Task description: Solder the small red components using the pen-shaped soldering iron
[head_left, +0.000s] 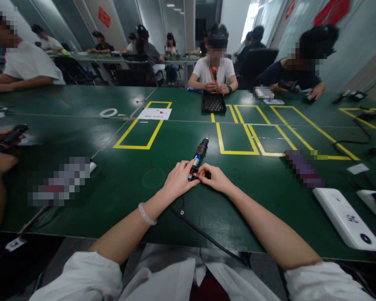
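An electric screwdriver [199, 154] points away from me over the green table, its thin bit at the far end. Its front is black, with a blue and silver section behind, and small red and dark parts [193, 173] show at the rear. My left hand [179, 177] grips the rear of the screwdriver from the left, thumb near the red parts. From the right, my right hand [215, 177] pinches at a small red part there; the fingertips partly hide it. A black cable [203, 237] with a ring terminal [182, 212] beside it lies below my hands.
Yellow tape rectangles [224, 153] mark the green table [90, 221]. A white power bank [347, 219] and a blurred phone [303, 168] lie right. Left are another blurred device [62, 182] and a tape roll [108, 113]. A person sits opposite behind a black tray [213, 103]; others work at both sides.
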`<action>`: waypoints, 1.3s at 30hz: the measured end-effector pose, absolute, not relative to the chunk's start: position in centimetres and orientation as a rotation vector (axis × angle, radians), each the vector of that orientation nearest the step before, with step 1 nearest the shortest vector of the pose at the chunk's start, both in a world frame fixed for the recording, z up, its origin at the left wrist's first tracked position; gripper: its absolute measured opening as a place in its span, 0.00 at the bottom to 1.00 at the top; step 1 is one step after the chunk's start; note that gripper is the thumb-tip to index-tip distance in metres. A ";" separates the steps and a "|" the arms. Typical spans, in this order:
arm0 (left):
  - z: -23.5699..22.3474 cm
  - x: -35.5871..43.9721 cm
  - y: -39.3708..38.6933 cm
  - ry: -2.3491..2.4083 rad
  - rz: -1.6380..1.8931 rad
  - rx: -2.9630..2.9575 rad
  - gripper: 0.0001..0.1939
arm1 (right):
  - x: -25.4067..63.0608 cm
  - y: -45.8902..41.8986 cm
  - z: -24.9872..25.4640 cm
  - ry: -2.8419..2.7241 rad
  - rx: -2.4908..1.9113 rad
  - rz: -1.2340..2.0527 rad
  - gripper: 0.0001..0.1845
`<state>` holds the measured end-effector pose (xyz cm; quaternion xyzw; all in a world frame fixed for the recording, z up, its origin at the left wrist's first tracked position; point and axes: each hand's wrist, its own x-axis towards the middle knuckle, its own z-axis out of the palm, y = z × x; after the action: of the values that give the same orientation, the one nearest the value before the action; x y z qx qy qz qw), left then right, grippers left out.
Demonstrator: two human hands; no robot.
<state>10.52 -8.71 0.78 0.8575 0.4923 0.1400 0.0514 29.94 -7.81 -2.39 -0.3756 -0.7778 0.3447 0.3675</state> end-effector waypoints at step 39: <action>0.6 -9.8 0.4 2.332 0.149 1.953 0.37 | 30.9 -7.7 -2.3 -1.962 -1.050 0.838 0.06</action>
<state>-9.81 0.40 0.58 0.6407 0.7647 0.0488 0.0481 30.93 -7.73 -2.30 -0.4096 -0.7657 0.3272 0.3727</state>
